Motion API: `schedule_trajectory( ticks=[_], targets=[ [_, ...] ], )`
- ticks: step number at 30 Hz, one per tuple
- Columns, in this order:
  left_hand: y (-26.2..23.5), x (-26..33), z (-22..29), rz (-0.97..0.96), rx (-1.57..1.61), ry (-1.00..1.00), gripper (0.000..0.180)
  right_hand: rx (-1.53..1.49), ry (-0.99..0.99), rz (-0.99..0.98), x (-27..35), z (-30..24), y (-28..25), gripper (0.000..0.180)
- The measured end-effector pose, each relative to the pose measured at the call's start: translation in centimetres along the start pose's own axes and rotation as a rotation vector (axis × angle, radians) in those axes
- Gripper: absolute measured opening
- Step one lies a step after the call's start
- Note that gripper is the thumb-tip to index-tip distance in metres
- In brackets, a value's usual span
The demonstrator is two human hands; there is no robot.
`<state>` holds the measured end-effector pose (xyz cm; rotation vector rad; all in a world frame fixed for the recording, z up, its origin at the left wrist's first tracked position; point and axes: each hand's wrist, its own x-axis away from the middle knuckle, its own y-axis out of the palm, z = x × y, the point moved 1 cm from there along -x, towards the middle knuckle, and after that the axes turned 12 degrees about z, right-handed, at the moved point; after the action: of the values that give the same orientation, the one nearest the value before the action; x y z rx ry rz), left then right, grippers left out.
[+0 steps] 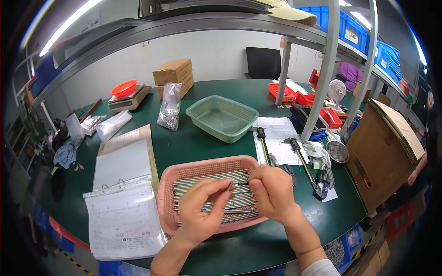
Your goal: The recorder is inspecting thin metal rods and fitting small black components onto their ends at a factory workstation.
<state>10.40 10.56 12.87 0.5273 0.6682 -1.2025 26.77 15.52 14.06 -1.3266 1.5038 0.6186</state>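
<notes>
Over a pink plastic basket, both of my hands are close together. Thin metal rods lie side by side in the basket, some with dark stretches. My left hand pinches a small grey metal piece between thumb and forefinger. Closed in a fist, my right hand grips a thin dark piece, whose end pokes out toward the left fingertips. Whether the two pieces touch is too small to tell, and most of the right hand's piece is hidden.
An empty green basket stands behind the pink one. Left lies a ring binder with papers. Digital calipers, drawing sheets and gloves are on the right, beside a large cardboard box. A shelf post rises there.
</notes>
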Motion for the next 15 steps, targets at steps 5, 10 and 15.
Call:
schedule_trajectory(
  ticks=[5,10,15],
  targets=[
    [0.3,-0.1,0.1,-0.036,0.003,0.011,0.023,0.062,-0.044,-0.033,-0.2,-0.3,-0.5,0.013],
    [0.8,0.2,-0.8,0.089,-0.043,0.013,0.028,0.116,-0.118,-0.006,0.3,0.4,-0.3,0.011],
    [-2.1,0.6,-3.2,0.067,-0.007,0.093,0.027,-0.053,0.011,0.019,-0.2,-0.9,0.8,0.024]
  ],
)
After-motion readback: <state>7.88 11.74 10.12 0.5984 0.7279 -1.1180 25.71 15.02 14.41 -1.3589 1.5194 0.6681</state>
